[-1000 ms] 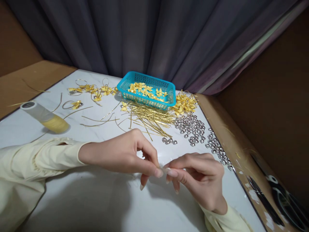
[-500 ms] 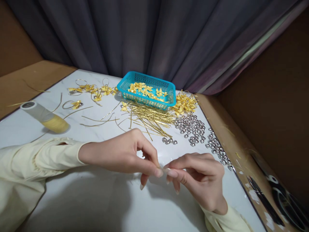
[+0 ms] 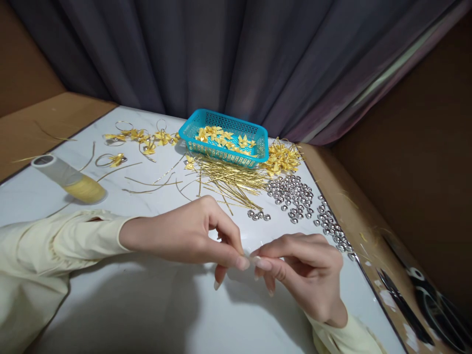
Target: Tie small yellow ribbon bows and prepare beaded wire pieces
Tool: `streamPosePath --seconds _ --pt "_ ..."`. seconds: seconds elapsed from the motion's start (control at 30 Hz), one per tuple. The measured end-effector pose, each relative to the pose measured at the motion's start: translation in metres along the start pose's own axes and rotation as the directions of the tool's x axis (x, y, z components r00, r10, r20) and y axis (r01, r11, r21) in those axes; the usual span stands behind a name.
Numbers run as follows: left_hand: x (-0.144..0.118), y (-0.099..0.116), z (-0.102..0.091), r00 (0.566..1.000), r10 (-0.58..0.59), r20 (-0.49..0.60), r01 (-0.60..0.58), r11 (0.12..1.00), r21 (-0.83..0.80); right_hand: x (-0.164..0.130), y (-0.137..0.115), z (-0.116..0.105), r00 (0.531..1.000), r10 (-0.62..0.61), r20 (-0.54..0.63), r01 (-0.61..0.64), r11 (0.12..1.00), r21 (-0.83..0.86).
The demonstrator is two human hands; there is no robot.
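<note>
1. Head view is showing the left hand [image 3: 191, 233] and the right hand [image 3: 302, 270] meeting over the white table [image 3: 147, 305], thumb and forefinger tips of each pinched together and touching the other hand's; whatever is lying between them is too small to make out.
2. Pale yellow sleeves [image 3: 44, 250] are covering both forearms, the left one resting on the table at 9 o'clock from the hands.
3. Silver beads [image 3: 295, 194] are lying scattered at 1 o'clock from the hands, trailing along the table's right edge.
4. Gold pins [image 3: 228, 179] are lying in a loose heap at 12 o'clock, just beyond the left hand.
5. A spool of gold thread [image 3: 70, 179] is lying on its side at 10 o'clock.
6. A blue basket [image 3: 224, 153] is sitting beyond the pins at 12 o'clock, holding yellow bows [image 3: 221, 136].
7. More bows with wire loops [image 3: 140, 137] are lying to its left, and another bow pile [image 3: 282, 157] is touching its right side.
8. A grey curtain [image 3: 221, 54] is hanging farthest back.
</note>
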State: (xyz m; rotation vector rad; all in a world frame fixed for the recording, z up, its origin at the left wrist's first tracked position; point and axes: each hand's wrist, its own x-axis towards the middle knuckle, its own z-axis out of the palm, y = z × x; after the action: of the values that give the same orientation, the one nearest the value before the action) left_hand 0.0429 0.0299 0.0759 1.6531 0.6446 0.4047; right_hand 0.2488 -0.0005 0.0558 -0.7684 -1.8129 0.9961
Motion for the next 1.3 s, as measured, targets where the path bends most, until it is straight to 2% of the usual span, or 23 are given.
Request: streamPosePath --seconds 1.03,1.3 --pt "0.0032 0.0016 -0.0001 0.999 -0.037 0.004 0.037 0.997 -0.067 0.0014 0.0028 -0.0005 1.0 -0.022 0.001 0.022 1.0 0.004" --pt "0.004 -0.0001 0.0005 0.999 -0.044 0.0 0.044 0.995 -0.084 -0.0001 0.0005 0.001 0.999 -0.048 -0.023 0.047 0.997 -0.065"
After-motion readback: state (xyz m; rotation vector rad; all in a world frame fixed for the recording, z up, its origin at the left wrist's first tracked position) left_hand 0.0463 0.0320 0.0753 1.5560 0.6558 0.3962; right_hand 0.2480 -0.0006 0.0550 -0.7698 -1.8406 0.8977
